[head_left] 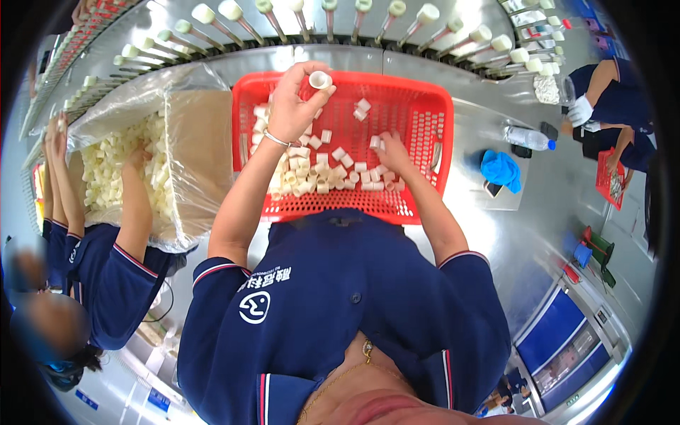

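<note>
Left of the left hand (290,106), a plastic-lined box (202,134) holds pale pieces (106,166). The left thumb and fingers close around a hollow white cap (320,80), over the red basket (347,78). Nearer the body than both hands lie loose white pieces (302,172). The right hand's (394,152) curled fingers touch one white piece (375,142); whether they grip it, I cannot tell. Farther right lies a blue cloth (500,170).

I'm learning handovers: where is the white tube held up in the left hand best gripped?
Likely pinch the white tube by its outer wall, from the right: its round, open end faces the camera, and the left hand covers its left side.
</note>
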{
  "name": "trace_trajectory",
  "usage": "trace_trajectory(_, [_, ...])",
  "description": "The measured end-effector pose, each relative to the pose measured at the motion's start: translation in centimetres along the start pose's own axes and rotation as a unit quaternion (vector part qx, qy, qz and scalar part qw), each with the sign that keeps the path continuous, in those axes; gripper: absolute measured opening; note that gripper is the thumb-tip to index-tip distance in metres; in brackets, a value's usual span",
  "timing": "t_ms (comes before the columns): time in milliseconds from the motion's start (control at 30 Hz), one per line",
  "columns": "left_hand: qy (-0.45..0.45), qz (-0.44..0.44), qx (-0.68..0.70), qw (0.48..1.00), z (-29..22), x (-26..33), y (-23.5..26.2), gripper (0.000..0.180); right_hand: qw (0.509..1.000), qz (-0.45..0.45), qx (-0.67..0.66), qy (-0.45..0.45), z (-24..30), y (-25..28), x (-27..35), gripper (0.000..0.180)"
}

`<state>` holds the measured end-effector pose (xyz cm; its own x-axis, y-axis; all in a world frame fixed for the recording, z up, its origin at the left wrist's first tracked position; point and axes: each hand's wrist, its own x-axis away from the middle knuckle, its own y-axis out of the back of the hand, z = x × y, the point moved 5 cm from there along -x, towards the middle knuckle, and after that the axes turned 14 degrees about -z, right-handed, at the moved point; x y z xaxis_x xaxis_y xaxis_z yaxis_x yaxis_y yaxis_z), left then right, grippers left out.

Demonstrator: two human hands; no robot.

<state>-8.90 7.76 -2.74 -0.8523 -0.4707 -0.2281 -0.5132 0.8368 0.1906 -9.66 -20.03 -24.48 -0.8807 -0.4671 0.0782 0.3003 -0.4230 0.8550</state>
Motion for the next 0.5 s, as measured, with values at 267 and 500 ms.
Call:
trace_trajectory(267, [-0.288,-0.181,-0.284,0.896,-5.3,-9.8,0.6,0.032,0.909,0.035,-0.405,-0.093,7.3,6.1,-2.5,0.043])
trace_trajectory(500, [-0.305,-0.048,-0.501,0.808,-8.3,-11.7,-1.4,0.044,0.803,-0.03,-0.583,-0.118,9.4,14.8,-5.8,0.03])
